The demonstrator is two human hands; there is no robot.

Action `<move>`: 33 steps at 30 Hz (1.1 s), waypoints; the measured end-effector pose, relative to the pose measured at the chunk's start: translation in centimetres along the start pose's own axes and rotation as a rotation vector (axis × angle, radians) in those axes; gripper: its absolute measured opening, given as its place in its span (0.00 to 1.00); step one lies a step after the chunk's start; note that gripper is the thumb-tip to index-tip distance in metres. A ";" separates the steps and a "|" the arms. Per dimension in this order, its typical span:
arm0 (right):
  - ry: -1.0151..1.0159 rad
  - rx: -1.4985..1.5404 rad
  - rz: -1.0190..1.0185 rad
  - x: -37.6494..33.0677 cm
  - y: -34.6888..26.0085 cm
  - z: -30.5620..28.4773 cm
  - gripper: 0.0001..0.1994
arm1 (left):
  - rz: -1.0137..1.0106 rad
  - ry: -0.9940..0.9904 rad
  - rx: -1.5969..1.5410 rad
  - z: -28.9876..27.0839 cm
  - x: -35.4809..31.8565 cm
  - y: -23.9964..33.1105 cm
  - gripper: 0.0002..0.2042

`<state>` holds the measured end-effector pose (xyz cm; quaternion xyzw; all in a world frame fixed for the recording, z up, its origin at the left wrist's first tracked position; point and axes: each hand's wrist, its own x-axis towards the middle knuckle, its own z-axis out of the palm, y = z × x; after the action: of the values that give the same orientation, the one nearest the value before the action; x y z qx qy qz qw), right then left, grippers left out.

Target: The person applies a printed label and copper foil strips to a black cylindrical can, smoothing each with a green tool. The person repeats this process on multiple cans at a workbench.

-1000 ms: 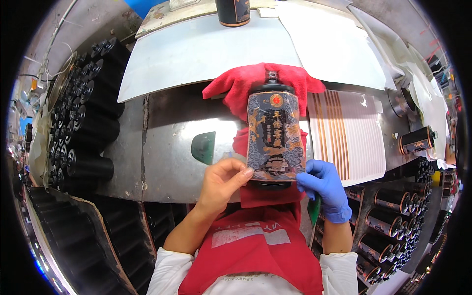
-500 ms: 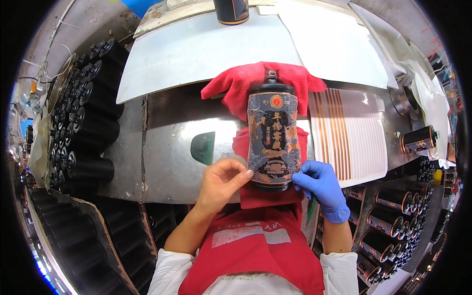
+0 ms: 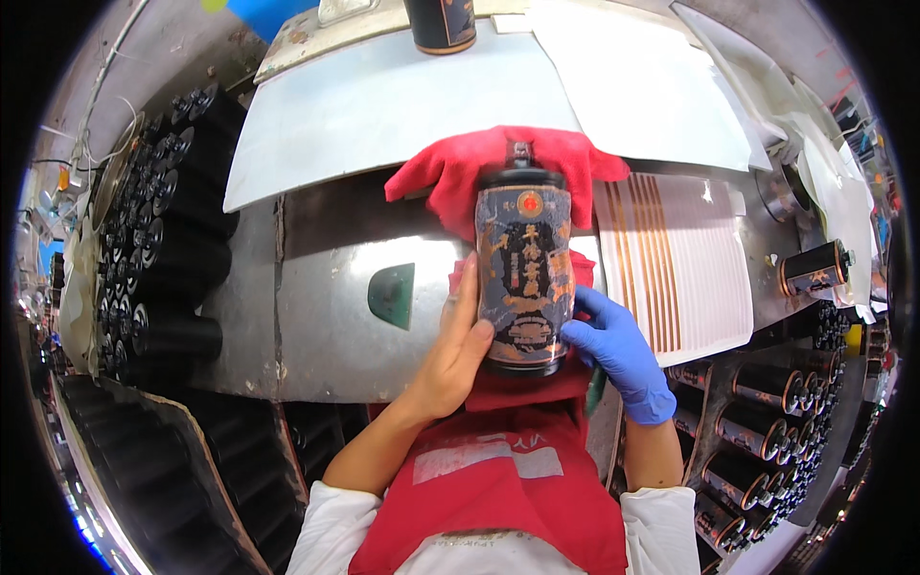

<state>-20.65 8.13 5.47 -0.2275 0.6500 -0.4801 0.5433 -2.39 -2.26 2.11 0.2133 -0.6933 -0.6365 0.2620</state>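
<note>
A dark bottle [image 3: 523, 268] with a gold-patterned label lay on a red cloth [image 3: 450, 172] on the metal bench [image 3: 316, 326], its cap pointing far. The bare left hand [image 3: 455, 350] pressed flat against the bottle's left side, and the blue-gloved right hand [image 3: 618, 350] cupped its near right corner, so both held it. A green pad [image 3: 393, 294] lay left, striped sheets [image 3: 680, 259] right, dark bottles [image 3: 153, 240] stacked far left.
</note>
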 end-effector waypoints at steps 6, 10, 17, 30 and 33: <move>0.039 0.155 -0.034 1.0 -1.2 -0.9 0.11 | -0.075 0.059 -0.205 -0.4 2.4 1.7 0.29; 0.069 -0.051 -0.125 2.4 -2.9 -0.1 0.08 | -0.063 0.184 -0.244 0.2 4.9 1.5 0.25; -0.024 0.417 -0.044 3.9 -3.7 -1.1 0.11 | -0.157 0.257 -0.324 -0.3 6.8 -0.1 0.22; 0.100 0.158 -0.114 5.2 -7.2 -0.4 0.09 | -0.164 0.181 -0.241 -1.2 7.9 -0.4 0.20; 0.056 0.176 -0.060 6.1 -6.6 -0.7 0.09 | -0.172 0.201 -0.255 -1.1 8.0 -0.3 0.20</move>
<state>-24.70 0.49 8.23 -0.1847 0.6130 -0.5578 0.5281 -7.89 -8.20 2.56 0.2992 -0.5567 -0.7148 0.2995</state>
